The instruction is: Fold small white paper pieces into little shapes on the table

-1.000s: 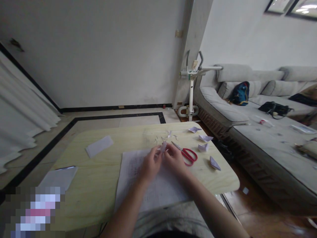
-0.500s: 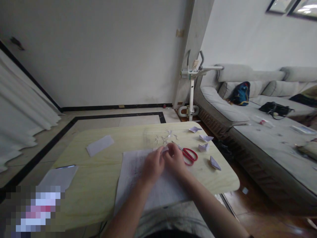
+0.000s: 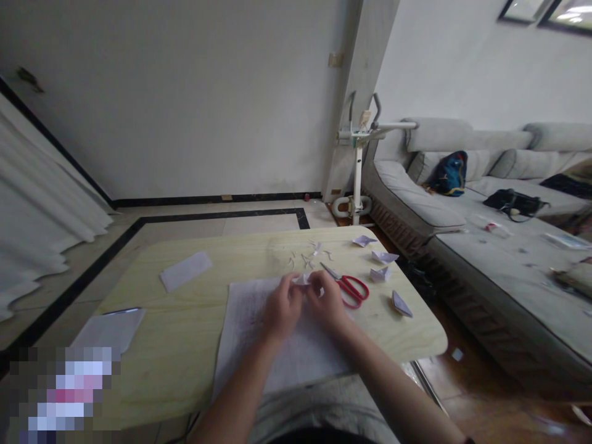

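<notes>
Between my two hands is a small folded piece of white paper (image 3: 303,279), pinched at both ends above a large printed sheet (image 3: 245,327). My left hand (image 3: 283,303) is closed on its left side, and my right hand (image 3: 326,299) on its right; the fingers partly cover it, so its full shape is hidden. Red-handled scissors (image 3: 352,290) lie just right of my right hand, blades pointing away to the left. Thin paper scraps (image 3: 308,258) are scattered beyond my fingertips. Several folded paper boats (image 3: 380,274) stand along the table's right side.
On the wooden table (image 3: 176,345), a stack of paper slips (image 3: 186,271) lies at the left, with a pen (image 3: 121,311) on white paper (image 3: 108,330) nearer me. A grey sofa (image 3: 509,259) runs along the right, and white exercise equipment (image 3: 357,172) stands behind the table.
The paper piece turned from upright to lying more level between my fingers, and more of it shows than half a second ago. Both hands stay nearly in place; the things on the table have not moved.
</notes>
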A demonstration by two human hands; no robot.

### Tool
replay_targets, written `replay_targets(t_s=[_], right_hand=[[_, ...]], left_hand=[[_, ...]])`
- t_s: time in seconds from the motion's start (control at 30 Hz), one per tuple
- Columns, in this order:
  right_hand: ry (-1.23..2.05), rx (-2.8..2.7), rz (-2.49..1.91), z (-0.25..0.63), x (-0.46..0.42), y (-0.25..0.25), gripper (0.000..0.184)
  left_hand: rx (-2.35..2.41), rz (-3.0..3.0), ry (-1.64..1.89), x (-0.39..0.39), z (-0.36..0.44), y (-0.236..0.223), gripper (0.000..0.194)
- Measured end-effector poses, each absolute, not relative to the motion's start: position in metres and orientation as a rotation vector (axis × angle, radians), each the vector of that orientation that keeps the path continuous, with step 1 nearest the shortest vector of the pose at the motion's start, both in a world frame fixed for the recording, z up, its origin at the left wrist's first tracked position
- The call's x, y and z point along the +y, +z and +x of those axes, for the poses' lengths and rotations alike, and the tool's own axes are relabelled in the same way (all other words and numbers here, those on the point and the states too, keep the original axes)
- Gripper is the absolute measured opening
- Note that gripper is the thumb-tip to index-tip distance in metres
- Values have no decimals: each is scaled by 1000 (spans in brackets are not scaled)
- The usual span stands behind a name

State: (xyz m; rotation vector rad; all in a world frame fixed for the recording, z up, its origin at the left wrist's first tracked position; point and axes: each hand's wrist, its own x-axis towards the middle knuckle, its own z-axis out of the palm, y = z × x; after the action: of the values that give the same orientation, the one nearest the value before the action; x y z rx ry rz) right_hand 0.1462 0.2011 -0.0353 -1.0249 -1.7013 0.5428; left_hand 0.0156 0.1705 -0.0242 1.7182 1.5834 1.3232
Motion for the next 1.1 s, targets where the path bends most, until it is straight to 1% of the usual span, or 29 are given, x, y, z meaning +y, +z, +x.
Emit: replay_targets(t_s=[0.2, 0.33, 0.53, 0.77, 0.97, 1.1], right_hand=[[540, -1760, -891, 146, 199, -25, 26], [572, -1737, -874, 147, 197, -21, 26], [568, -1704, -931, 149, 200, -22, 28], [629, -1691, -944, 149, 202, -27, 26], [835, -1572, -951, 146, 199, -25, 22], [928, -1606, -927, 148, 199, -21, 15]], left_hand=[[1376, 1468, 1434, 175, 15, -24, 24], [1328, 1384, 1446, 176, 16, -23, 22], [1337, 1557, 1408, 171, 13, -15, 20], [1232, 1381, 1356, 169, 14, -7, 27], [1113, 1209, 1262, 168, 12, -1, 30], [1121, 1141, 1271, 169, 11, -1, 29]])
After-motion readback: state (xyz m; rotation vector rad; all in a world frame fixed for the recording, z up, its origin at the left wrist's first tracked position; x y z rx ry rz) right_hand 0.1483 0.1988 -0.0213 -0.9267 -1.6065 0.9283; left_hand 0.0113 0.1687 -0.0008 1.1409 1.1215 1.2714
